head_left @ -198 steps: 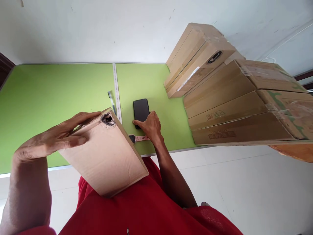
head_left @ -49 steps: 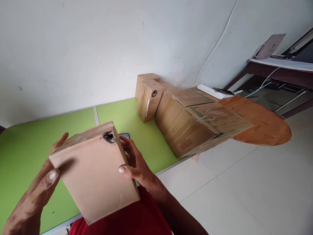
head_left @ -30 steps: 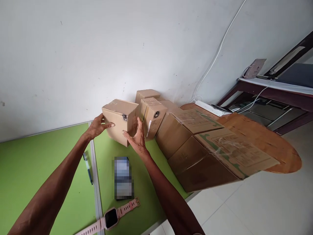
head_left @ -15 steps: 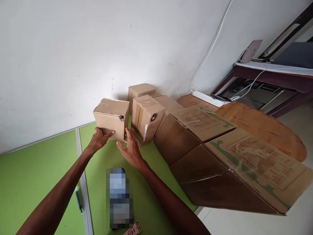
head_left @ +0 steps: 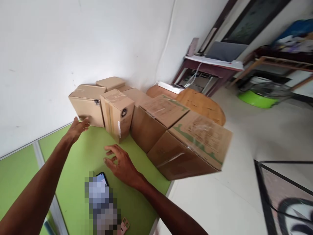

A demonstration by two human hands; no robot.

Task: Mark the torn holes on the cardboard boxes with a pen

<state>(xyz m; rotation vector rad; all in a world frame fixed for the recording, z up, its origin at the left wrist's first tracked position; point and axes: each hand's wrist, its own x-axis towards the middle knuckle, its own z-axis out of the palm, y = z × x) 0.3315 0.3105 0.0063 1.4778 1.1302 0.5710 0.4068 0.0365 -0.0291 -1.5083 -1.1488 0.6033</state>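
Green table [head_left: 75, 155] by a white wall [head_left: 49, 49], a small box [head_left: 88, 109] standing ungripped

The small box, marked by a dark-edged hole near an upper corner, stands on the table close to the wall, just beside a taped box [head_left: 112, 114]. Its flat base seems to bear it without help, and the neighbour probably steadies one side. Two large cartons [head_left: 149, 132] [head_left: 182, 156] sit nearer the table's end, apparently lined up to share a compact group.

The left hand [head_left: 76, 130] is open, fingers spread at the small box's lower front; whether they touch it cannot be told. The right hand [head_left: 122, 164] is released too, fingers loosely bent and apart, holding nothing between the boxes and the phone [head_left: 102, 179].
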